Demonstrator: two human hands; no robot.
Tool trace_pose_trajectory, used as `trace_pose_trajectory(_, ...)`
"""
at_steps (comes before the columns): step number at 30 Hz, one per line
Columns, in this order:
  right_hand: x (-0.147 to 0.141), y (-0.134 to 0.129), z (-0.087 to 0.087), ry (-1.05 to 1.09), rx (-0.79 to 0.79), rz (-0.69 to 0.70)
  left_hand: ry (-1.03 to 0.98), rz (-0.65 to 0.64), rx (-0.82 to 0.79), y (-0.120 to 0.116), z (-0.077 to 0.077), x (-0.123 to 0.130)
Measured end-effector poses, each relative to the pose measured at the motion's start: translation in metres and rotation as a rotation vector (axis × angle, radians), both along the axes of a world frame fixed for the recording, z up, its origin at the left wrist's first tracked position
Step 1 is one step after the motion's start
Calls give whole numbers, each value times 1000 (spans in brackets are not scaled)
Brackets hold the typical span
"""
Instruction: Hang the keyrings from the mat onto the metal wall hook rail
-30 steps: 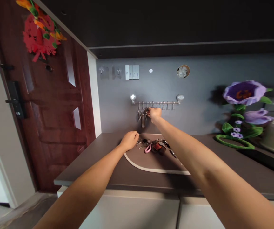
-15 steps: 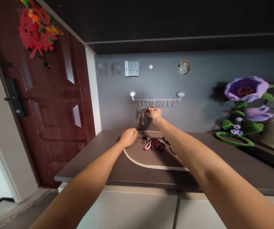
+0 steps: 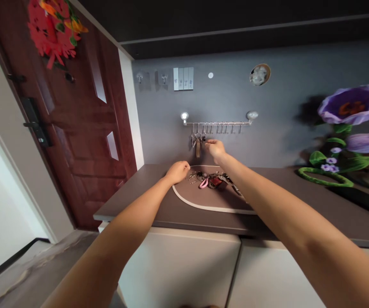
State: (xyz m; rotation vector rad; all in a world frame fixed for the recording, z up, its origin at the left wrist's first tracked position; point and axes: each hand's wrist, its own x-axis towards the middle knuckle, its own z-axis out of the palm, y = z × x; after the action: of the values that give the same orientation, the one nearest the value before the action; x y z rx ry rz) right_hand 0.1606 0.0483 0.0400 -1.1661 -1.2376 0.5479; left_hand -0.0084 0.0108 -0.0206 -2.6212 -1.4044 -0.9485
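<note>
A metal hook rail [image 3: 218, 123] is fixed to the grey wall, with keys and a brown fob [image 3: 198, 149] hanging from its left hooks. My right hand [image 3: 214, 149] is just right of these hanging keys, fingers bent together; whether anything small is between them is hidden. My left hand [image 3: 178, 172] rests closed at the left edge of a brown mat [image 3: 203, 203] with a pale rim, and its fingertips are hidden. Beside it on the mat lies a pile of keys with a red piece [image 3: 215, 182] and a pink loop [image 3: 204, 183].
Purple flowers [image 3: 352, 107] with a green ring base [image 3: 325, 177] stand on the counter at the right. A dark shelf [image 3: 251, 25] overhangs the wall. A dark red door [image 3: 84, 128] is at the left.
My right hand has moved slightly right, away from the hanging keys. A small dark item now hangs where its fingertips were. The view has tilted and shifted; my left hand stays by the mat.
</note>
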Motion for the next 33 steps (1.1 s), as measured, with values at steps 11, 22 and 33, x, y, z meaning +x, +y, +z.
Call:
trace_pose_trajectory(11, -7, -57, -46, -245, -61, 156, 78, -87, -58, -1, -4, -3)
trace_pose_trajectory(22, -1, -63, -52, -849, -50, 87, 136, -63, -113, 2, -6, -6)
trace_pose_trajectory(33, -5, -54, -57, -870, -61, 75, 118, -113, -163, 9, -7, -8)
